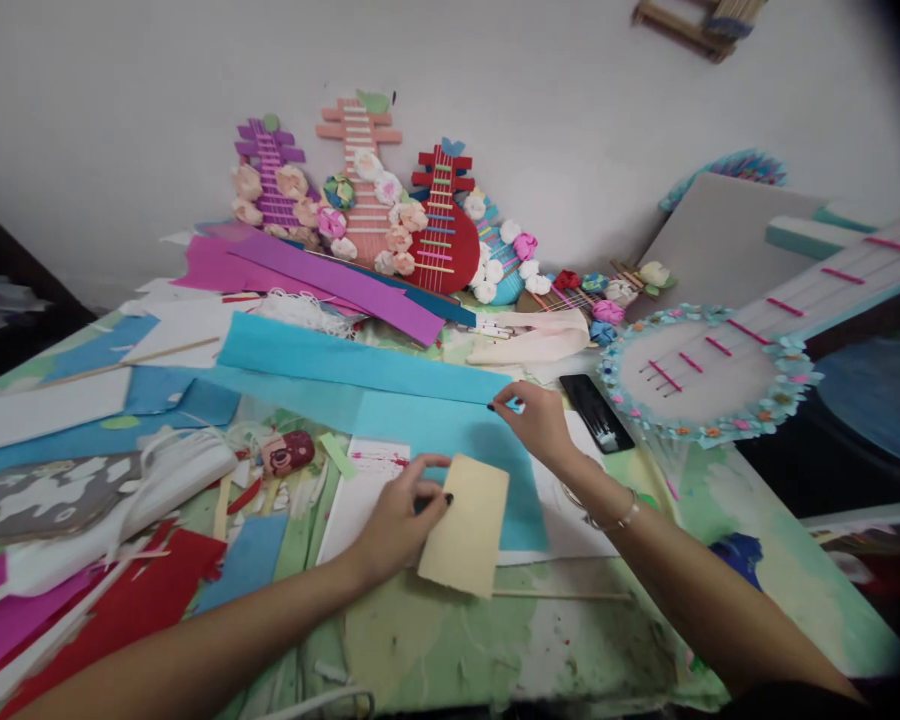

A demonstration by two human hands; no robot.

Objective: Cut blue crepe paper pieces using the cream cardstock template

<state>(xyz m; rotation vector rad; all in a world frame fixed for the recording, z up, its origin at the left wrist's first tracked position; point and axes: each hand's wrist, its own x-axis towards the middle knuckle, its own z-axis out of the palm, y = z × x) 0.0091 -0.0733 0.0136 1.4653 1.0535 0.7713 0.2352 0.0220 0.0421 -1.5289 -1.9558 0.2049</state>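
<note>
In my left hand [401, 515] a pale yellow card [466, 525] is gripped at its left edge between thumb and fingers. My right hand [529, 420] is closed in a pinch at the right end of a long, folded turquoise paper strip [360, 362]. Below the strip, a lighter turquoise sheet [450, 425] lies over white paper [570, 515]. A thin wooden stick [562, 596] rests on the table just right of the card's lower edge. Whether anything else sits within the right fingertips is too small to tell.
Several paper lute-shaped crafts with flowers, such as a red one [446, 245], lean on the wall. A larger flower-rimmed instrument [709, 385] stands at right near a black phone [596, 412]. A white glue gun [135, 500] and paper scraps [142, 590] cover the left.
</note>
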